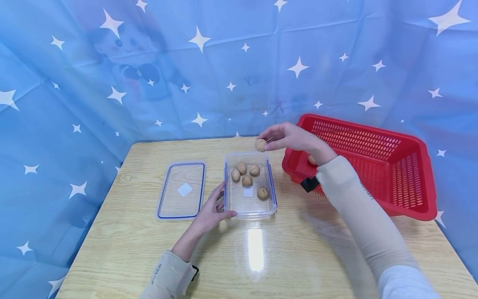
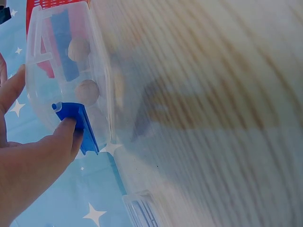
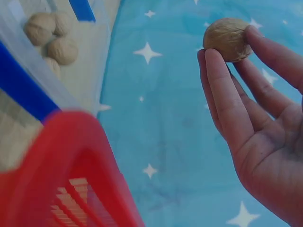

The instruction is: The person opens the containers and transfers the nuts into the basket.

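My right hand (image 1: pixel 266 141) pinches a brown walnut (image 1: pixel 260 145) in its fingertips, just above the far rim of a clear plastic container (image 1: pixel 250 214) with blue clips. Several walnuts (image 1: pixel 247 174) lie inside that container. In the right wrist view the walnut (image 3: pixel 228 39) sits between thumb and fingers of the right hand (image 3: pixel 232 47). My left hand (image 1: pixel 225 205) rests against the container's near left corner. In the left wrist view its thumb (image 2: pixel 66 132) presses on a blue clip (image 2: pixel 80 127) and the other fingers lie straight along the container wall (image 2: pixel 61 56).
The container's lid (image 1: pixel 181 190) lies flat to its left on the wooden table (image 1: pixel 261 257). A red slotted basket (image 1: pixel 373 133) stands to the right with one walnut (image 1: pixel 311 159) showing in it. Blue star-printed cloth hangs behind and beside the table.
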A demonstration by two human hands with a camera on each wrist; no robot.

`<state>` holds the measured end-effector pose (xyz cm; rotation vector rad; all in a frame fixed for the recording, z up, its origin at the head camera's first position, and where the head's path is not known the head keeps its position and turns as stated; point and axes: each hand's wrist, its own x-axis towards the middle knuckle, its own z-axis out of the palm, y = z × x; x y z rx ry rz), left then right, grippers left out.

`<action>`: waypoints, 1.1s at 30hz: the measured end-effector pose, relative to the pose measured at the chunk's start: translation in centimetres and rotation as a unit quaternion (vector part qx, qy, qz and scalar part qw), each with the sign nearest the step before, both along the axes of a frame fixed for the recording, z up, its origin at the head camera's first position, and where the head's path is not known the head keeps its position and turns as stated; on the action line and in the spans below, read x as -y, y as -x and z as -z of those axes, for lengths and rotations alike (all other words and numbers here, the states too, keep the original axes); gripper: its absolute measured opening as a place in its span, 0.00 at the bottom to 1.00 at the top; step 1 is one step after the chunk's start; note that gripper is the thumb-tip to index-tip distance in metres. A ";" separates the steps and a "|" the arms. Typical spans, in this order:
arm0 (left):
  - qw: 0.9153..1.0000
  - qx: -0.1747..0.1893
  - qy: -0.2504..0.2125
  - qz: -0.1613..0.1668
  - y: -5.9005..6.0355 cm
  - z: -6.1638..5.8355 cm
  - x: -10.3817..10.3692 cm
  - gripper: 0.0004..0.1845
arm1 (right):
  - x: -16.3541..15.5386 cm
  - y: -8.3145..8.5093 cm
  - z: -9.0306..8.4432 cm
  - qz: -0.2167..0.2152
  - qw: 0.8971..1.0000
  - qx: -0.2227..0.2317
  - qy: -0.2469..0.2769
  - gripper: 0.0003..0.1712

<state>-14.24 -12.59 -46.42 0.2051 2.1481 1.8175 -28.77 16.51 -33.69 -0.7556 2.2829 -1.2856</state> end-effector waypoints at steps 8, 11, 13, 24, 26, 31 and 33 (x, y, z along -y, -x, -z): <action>1.000 -0.004 -0.003 0.004 0.1 0.1 0.0 0.56 | -2.3 1.0 -1.0 0.061 0.998 -0.014 -0.025 0.23; 1.000 -0.004 -0.006 0.003 0.1 0.1 0.0 0.56 | -3.3 1.4 -1.2 0.085 0.996 -0.013 -0.030 0.24; 1.000 -0.004 -0.007 0.003 0.1 0.1 0.0 0.56 | -4.0 1.7 -1.3 0.098 0.995 -0.014 -0.029 0.24; 1.000 -0.001 0.006 -0.001 0.1 0.3 0.0 0.55 | -7.5 2.5 -1.2 0.151 0.987 -0.022 -0.047 0.28; 1.000 -0.001 0.009 -0.001 0.1 0.4 0.1 0.55 | -8.1 2.6 -1.1 0.162 0.985 -0.019 -0.047 0.29; 1.000 0.000 0.010 -0.002 0.1 0.4 0.1 0.55 | -9.7 3.0 -0.5 0.181 0.982 -0.014 -0.050 0.31; 1.000 0.001 0.009 -0.004 0.2 0.4 0.1 0.55 | -10.4 3.2 -0.1 0.189 0.981 -0.014 -0.051 0.31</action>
